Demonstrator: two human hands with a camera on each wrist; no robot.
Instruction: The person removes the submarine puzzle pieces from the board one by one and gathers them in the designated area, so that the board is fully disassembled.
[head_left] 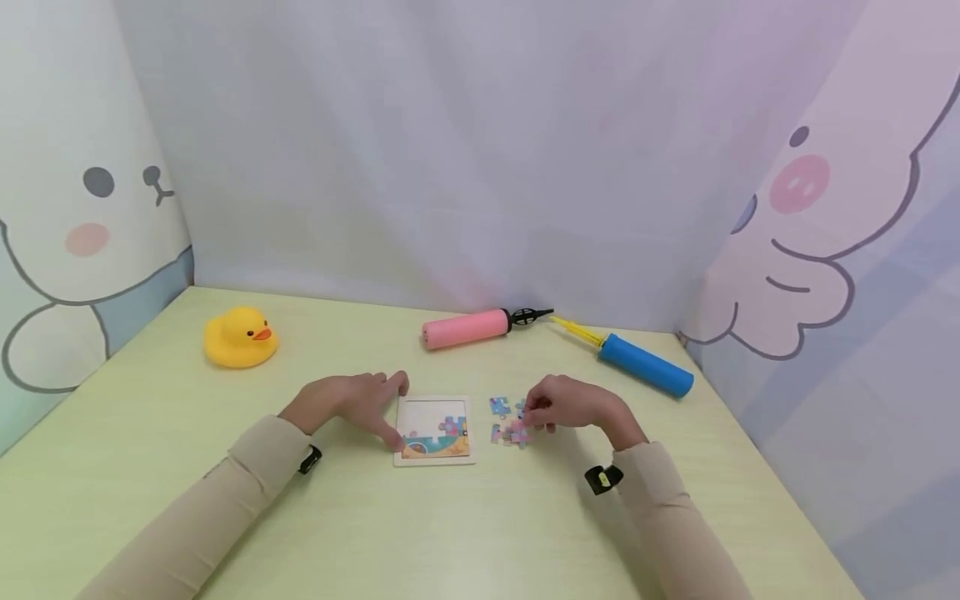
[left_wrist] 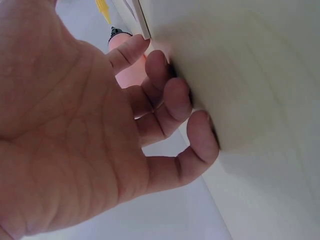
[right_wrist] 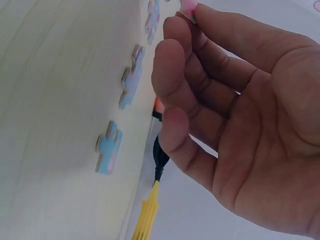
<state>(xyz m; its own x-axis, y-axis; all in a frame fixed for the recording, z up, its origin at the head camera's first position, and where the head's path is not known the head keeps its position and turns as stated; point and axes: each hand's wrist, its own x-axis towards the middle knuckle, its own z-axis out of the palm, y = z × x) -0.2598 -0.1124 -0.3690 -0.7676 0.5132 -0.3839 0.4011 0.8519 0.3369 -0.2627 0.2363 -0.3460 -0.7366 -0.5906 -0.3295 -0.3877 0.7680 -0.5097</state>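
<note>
A white-framed jigsaw board (head_left: 472, 454) lies flat, with several joined pieces along its bottom and right side. My left hand (head_left: 366, 406) is at the board's left edge, thumb by the lower corner and index finger near the upper one. In the left wrist view, a fingertip of the left hand (left_wrist: 100, 125) touches the board's edge (left_wrist: 142, 22); the other fingers bend down to the table. My right hand (head_left: 570, 404) pinches a pink puzzle piece (right_wrist: 189, 9) between thumb and fingertips. Loose puzzle pieces (head_left: 499, 406) lie beside the board, some partly hidden by that hand.
A yellow rubber duck (head_left: 238, 339) sits at the back left. Behind the board lies a pink hand pump (head_left: 467, 328) with a black nozzle; a blue pump (head_left: 647, 365) with a yellow nozzle lies to its right. A pale curtain (head_left: 450, 167) hangs behind the table.
</note>
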